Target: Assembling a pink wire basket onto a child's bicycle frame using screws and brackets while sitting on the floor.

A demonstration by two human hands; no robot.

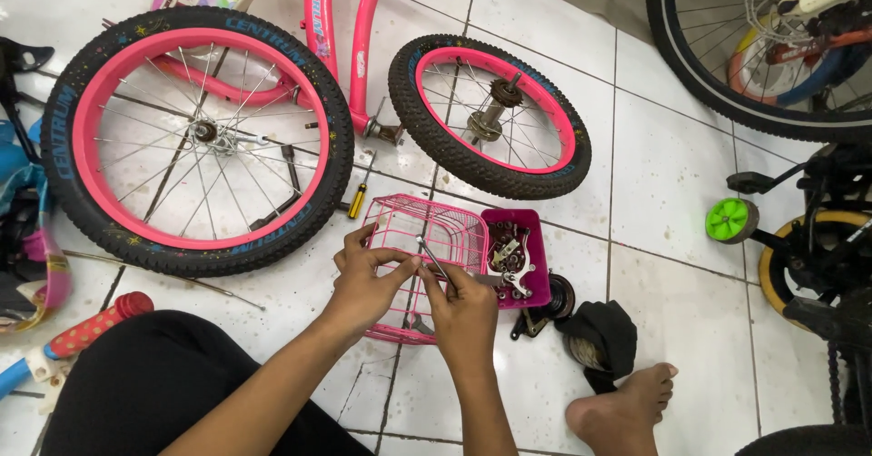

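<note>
Both hands meet in the middle, just over a pink wire basket (pixel 436 238) that lies on the white tile floor (pixel 672 202). The left hand (pixel 363 283) has its fingers pressed together at the tips, and they seem to pinch something very small near the low end of a thin metal rod (pixel 433 261); what that small thing is cannot be seen. The right hand (pixel 465 311) is curled shut around the rod and holds it from below. The rod is long and skinny. It tilts, with its top end up and away from the hands and leaning to the left, and its low end down by the right hand's fingers. So the rod sits between the two hands, touching both, and the right hand has the firmer hold. The basket is right under and just past the hands. Just to the right of the right hand is a dark pink tray (pixel 536 247) full of little metal parts. A yellow screwdriver (pixel 358 200) lies on the floor a bit beyond the left hand. Farther past the left hand is a big wheel (pixel 195 138) with a pink rim, and past the right hand is a small wheel (pixel 490 115). A bare foot (pixel 627 406) rests on the floor, well to the right.
</note>
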